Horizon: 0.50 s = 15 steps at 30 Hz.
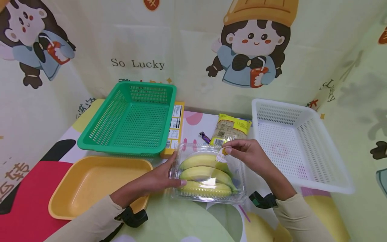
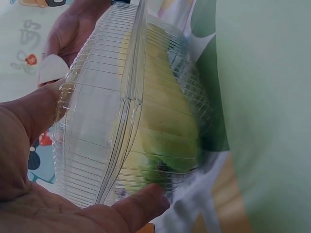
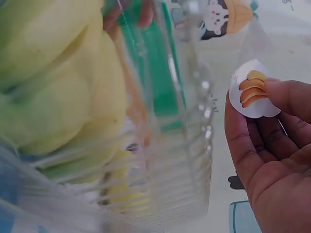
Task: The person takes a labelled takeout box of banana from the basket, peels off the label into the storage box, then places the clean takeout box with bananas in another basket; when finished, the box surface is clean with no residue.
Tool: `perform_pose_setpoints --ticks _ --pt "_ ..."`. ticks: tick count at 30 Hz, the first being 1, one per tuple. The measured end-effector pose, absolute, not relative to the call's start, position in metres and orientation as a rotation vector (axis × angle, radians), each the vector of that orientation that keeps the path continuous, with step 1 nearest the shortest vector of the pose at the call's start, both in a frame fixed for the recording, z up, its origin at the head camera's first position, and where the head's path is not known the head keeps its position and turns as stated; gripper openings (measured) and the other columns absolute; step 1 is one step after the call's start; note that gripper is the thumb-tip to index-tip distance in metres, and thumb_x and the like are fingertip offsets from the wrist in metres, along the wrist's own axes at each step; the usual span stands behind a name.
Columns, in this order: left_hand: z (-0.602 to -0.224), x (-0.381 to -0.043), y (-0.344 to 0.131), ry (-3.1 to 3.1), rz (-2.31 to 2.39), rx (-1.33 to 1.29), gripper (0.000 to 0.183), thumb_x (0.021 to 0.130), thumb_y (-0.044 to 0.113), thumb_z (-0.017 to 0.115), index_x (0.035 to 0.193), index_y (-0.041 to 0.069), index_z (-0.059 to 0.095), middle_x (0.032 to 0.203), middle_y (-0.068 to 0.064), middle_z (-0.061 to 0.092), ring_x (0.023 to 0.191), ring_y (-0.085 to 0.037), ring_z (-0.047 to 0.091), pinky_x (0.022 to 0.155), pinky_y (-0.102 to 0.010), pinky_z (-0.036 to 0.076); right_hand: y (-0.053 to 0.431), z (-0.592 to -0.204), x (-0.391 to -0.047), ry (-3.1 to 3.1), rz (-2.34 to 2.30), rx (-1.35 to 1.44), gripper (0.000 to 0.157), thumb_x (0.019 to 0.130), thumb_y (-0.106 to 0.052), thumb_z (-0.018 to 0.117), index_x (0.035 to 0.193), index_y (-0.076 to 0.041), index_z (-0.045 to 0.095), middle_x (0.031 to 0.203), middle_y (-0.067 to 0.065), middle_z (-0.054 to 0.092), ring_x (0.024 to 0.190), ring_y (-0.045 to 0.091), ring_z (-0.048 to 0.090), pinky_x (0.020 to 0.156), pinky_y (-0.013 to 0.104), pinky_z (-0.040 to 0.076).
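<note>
A clear plastic clamshell box (image 1: 211,200) with several yellow-green bananas (image 1: 204,173) inside stands in front of me, its lid down. My left hand (image 1: 158,176) grips the box at its left side, thumb on the lid and fingers round the edge. Between thumb and forefinger, my right hand (image 1: 251,156) pinches a small white sticker (image 3: 255,94) over the far right part of the lid. An orange-yellow banana picture is printed on it, as the right wrist view shows. From the left wrist, the sticker's plain white side (image 2: 52,69) shows beyond the box.
A green basket (image 1: 127,149) stands at the back left, with a yellow tray (image 1: 99,185) before it. Behind the box lie a yellow carton (image 1: 176,126), a purple-wrapped sweet (image 1: 205,137) and a yellow-topped bag (image 1: 231,129). To the right is a white basket (image 1: 302,181).
</note>
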<state>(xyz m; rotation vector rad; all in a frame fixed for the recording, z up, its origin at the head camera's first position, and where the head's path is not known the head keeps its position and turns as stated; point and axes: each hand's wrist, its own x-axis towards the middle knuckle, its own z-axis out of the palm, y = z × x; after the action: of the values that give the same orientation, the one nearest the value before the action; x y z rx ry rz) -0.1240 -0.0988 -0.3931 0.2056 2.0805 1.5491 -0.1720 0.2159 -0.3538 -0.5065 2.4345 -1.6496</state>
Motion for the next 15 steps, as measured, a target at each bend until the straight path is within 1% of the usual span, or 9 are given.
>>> perform_pose_setpoints --ticks 2,5,8,10,12,15 --pt "-0.3930 -0.1240 -0.0988 2.084 1.553 0.206 0.112 0.082 0.026 0.080 0.158 0.019 -0.003 0.159 -0.016 0.013 0.139 -0.036 0.022 0.111 -0.057 0.018 0.2157 -0.3533 -0.1714 2.435 -1.653 -0.501 0.017 0.091 -0.008 0.068 0.105 0.001 0.072 0.099 0.011 0.070 0.087 0.027 0.066 0.074 0.028 0.055" --pt "-0.3924 -0.1236 -0.0989 2.104 1.539 0.216 0.112 0.082 0.028 0.080 0.158 0.018 -0.002 0.159 -0.017 0.013 0.141 -0.036 0.020 0.111 -0.058 0.018 0.2163 -0.3531 -0.1705 2.448 -1.646 -0.498 0.017 0.091 -0.007 0.068 0.106 0.000 0.072 0.100 0.011 0.070 0.086 0.022 0.067 0.072 0.027 0.055" --pt "-0.3913 -0.1223 -0.0998 2.124 1.524 0.243 0.111 0.082 0.030 0.079 0.158 0.018 -0.002 0.159 -0.017 0.013 0.142 -0.037 0.018 0.111 -0.059 0.020 0.2162 -0.3527 -0.1694 2.460 -1.641 -0.498 0.017 0.091 -0.006 0.068 0.106 0.000 0.072 0.100 0.011 0.070 0.086 0.024 0.067 0.073 0.028 0.055" --pt "-0.3901 -0.1210 -0.1010 2.117 1.530 0.258 0.110 0.083 0.031 0.078 0.158 0.020 -0.002 0.159 -0.018 0.014 0.141 -0.039 0.022 0.110 -0.059 0.023 0.2158 -0.3521 -0.1689 2.467 -1.639 -0.498 0.017 0.091 -0.007 0.068 0.106 0.000 0.072 0.100 0.011 0.070 0.087 0.026 0.067 0.075 0.031 0.056" --pt "-0.3886 -0.1197 -0.1023 2.108 1.536 0.264 0.109 0.084 0.030 0.078 0.158 0.021 -0.002 0.158 -0.019 0.015 0.139 -0.041 0.026 0.109 -0.058 0.026 0.2153 -0.3515 -0.1686 2.465 -1.646 -0.497 0.017 0.091 -0.006 0.069 0.106 0.001 0.072 0.100 0.011 0.070 0.088 0.029 0.067 0.076 0.032 0.056" --pt "-0.3851 -0.1182 -0.1047 2.075 1.552 0.280 0.109 0.085 0.028 0.077 0.157 0.018 -0.004 0.158 -0.021 0.015 0.136 -0.043 0.033 0.107 -0.054 0.033 0.2147 -0.3508 -0.1682 2.452 -1.661 -0.498 0.018 0.091 -0.006 0.068 0.106 0.002 0.072 0.099 0.012 0.070 0.088 0.033 0.066 0.075 0.031 0.056"
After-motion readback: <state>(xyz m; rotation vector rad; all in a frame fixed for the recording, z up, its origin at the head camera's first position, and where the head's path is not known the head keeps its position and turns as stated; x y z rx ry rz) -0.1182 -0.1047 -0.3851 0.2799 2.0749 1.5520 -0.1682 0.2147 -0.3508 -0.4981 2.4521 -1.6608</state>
